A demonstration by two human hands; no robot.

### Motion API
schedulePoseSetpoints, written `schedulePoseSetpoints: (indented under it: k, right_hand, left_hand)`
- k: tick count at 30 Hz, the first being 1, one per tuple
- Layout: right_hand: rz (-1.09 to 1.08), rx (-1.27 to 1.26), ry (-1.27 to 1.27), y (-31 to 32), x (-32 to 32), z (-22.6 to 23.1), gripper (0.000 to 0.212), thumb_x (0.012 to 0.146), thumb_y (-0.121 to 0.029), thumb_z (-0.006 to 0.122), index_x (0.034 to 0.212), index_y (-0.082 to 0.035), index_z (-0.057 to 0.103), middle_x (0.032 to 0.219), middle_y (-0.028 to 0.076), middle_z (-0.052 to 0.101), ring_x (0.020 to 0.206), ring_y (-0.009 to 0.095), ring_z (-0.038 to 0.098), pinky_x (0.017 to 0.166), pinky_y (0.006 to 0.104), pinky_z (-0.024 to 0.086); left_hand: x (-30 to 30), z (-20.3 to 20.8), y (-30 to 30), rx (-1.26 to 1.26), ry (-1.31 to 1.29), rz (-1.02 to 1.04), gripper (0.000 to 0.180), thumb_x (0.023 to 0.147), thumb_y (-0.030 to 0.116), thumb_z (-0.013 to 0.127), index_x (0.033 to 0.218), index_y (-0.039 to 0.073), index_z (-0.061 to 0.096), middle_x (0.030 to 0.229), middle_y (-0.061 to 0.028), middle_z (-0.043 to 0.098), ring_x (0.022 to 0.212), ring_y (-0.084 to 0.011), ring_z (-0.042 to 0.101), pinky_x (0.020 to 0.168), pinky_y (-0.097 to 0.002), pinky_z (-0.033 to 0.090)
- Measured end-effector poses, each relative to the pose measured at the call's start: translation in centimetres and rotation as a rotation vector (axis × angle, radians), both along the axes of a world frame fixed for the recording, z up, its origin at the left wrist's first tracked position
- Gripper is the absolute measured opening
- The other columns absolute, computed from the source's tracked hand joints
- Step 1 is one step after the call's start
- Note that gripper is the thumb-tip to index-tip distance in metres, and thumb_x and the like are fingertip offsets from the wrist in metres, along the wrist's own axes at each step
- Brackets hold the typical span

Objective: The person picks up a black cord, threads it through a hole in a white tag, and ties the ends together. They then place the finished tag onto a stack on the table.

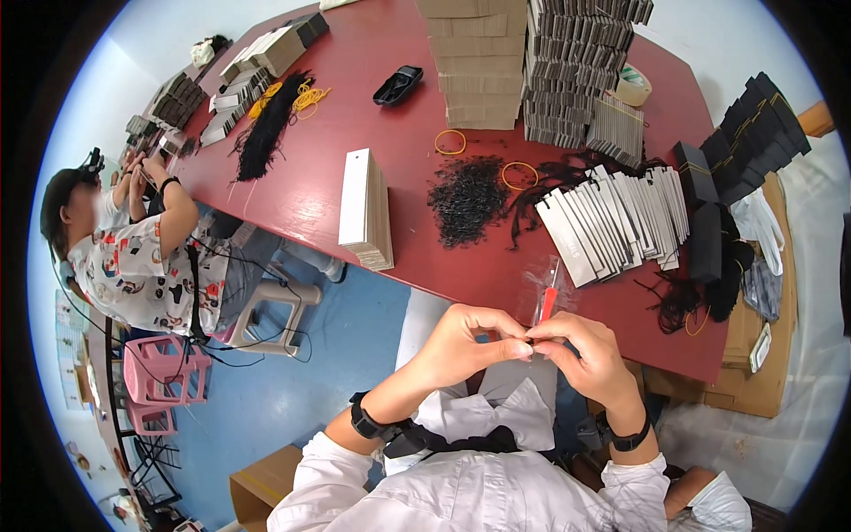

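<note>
left hand (474, 344) and right hand (587, 356): together, fingertips pinched on one small dark piece (529, 342), too small to identify, at the near edge of red table (301, 186). just beyond: red-handled tool (549, 303). farther: black heap (465, 199), fanned white tags (612, 222).

Shirt (479, 492): white, with creases shown over the front
Sleeves (321, 479): white and wrinkled, ended near the elbows
Left hand (470, 346): bare; its wrist is circled by a black wristband (362, 417) fitted with a blocky case
Right hand (598, 362): bare; its wrist is likewise ringed by a black strap (631, 439)
Waist: crossed by bunched black material (452, 440)
Trousers (525, 377): light grey, partly covered by the shirt
</note>
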State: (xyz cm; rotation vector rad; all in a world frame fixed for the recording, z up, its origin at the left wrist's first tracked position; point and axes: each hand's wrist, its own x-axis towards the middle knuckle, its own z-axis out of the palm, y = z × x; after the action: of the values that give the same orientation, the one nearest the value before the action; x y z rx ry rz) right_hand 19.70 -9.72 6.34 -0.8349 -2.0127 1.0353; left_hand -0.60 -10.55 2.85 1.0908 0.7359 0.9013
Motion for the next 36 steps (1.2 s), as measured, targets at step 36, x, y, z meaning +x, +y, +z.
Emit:
schedulePoseSetpoints:
  k: [36]
  right_hand:
    - [-0.458,-0.213,0.325,-3.2,0.0,-4.2,0.004,0.092,-0.003,0.056,0.094,0.0,0.054,0.07,-0.002,0.055,0.062,0.001,0.046,0.054,0.0178,0.036]
  left_hand:
    - [3.4,3.0,0.1,0.699,0.636,0.209,0.011,0.08,0.01,0.072,0.09,0.005,0.069,0.072,-0.0068,0.06,0.06,-0.0209,0.059,0.055,-0.0304,0.047]
